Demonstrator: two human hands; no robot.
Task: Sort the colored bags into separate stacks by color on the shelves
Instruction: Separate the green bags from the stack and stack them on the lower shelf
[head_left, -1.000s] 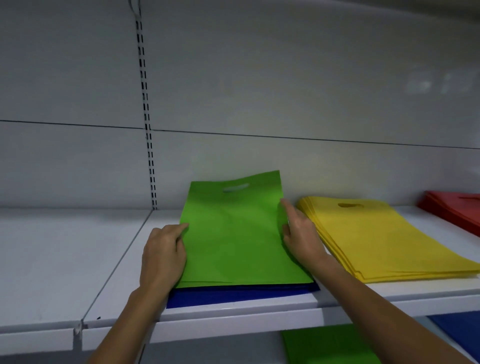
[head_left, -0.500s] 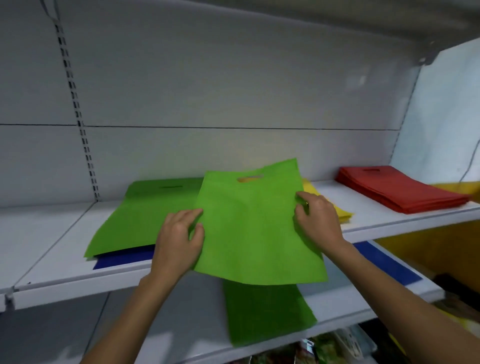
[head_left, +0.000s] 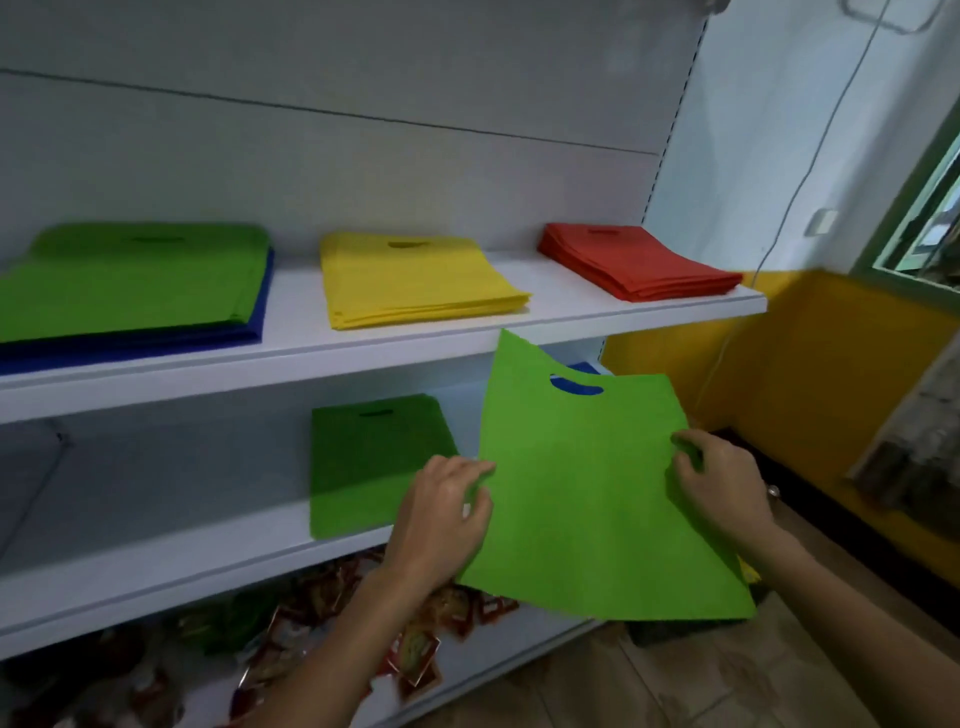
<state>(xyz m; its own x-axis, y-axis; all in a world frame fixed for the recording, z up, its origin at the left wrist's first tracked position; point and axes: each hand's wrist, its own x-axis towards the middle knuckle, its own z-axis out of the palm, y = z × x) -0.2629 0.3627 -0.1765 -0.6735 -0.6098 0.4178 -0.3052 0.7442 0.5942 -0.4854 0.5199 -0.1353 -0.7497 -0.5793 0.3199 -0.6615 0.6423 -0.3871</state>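
Plain bright green flat fabric bag (head_left: 587, 509), blue showing through its handle slot. On the white upper shelf (head_left: 363, 353): green fabric bag (head_left: 135, 275) over dark blue fabric bags (head_left: 130, 345) at the left end, yellow bag stack (head_left: 415, 280) mid-shelf, red bag stack (head_left: 634, 262) at the right end; no patterns on any

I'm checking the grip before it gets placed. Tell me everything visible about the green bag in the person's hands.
The green bag is a flat sheet of matte, fabric-like material with an oval cut-out handle near its top, and blue shows through the hole. It is held tilted in front of the lower shelf. The left hand grips its left edge, the right hand its right edge.
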